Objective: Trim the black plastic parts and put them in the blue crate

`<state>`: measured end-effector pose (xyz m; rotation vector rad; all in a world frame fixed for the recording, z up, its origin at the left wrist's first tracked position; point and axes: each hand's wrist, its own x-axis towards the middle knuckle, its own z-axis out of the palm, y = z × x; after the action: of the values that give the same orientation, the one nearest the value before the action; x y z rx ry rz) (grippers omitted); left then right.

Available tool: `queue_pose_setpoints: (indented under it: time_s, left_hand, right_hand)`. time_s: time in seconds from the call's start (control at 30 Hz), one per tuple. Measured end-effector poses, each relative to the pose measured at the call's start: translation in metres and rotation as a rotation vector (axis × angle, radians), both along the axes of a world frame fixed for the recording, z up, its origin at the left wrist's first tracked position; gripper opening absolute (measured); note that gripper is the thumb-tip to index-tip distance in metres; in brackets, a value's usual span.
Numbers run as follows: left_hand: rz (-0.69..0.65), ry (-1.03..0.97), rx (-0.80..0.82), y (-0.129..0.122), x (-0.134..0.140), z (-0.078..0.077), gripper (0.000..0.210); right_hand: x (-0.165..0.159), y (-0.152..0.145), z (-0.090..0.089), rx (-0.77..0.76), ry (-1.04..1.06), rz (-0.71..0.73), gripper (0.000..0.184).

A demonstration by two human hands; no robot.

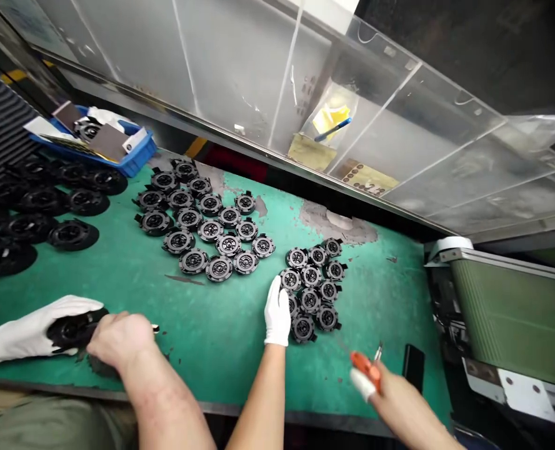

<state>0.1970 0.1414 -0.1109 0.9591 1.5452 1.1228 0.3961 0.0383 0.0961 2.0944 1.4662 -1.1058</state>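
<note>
Far left: co-worker's gloved hand [29, 337] and bare hand [120, 337] closed around a black disc [74, 330]. Centre: left hand [277, 312], gloved, flat with fingers extended, holding nothing, fingertips touching the nearest black round part [290, 279] at the left edge of a cluster on the green mat [212, 331]. Right: right hand [380, 381], bare, closed around orange-handled cutters [369, 367], raised just above the mat's near edge.

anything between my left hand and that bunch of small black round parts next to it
Nothing visible does. The left hand, gloved, lies with its fingertips at the left edge of the small black round parts. The right hand holds an orange-handled tool off to the side, apart from them.
</note>
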Motion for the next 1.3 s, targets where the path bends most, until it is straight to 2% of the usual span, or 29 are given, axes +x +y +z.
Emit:
queue_pose_setpoints:
  time_s: [0.1,0.27,0.57,0.77,0.93,1.13,1.3]
  left_hand:
    - [-0.006,0.019,-0.032,-0.002,0.001,0.004,0.052]
    - [-0.004,0.073,-0.074,0.006,0.006,0.009,0.054]
    - [0.013,0.108,-0.022,0.011,0.004,0.008,0.049]
    - [-0.029,0.089,0.019,0.043,-0.007,0.003,0.043]
    - [-0.062,0.114,0.04,0.075,-0.01,0.008,0.041]
    - [-0.229,0.12,0.078,0.124,-0.007,0.007,0.038]
    - [-0.377,0.182,0.087,0.144,-0.013,0.003,0.037]
  right_hand:
    - [-0.01,0.008,0.007,-0.078,0.022,-0.05,0.042]
    - [-0.002,0.043,0.011,-0.044,-0.005,-0.044,0.035]
    - [0.005,0.109,0.01,-0.014,0.026,0.183,0.028]
    - [-0.015,0.147,0.001,0.032,0.018,0.29,0.032]
    - [-0.013,0.163,-0.001,0.067,0.002,0.276,0.028]
    - [-0.001,0.163,0.0,0.059,-0.044,0.233,0.025]
    - [0.008,0.172,-0.001,0.036,-0.041,0.205,0.025]
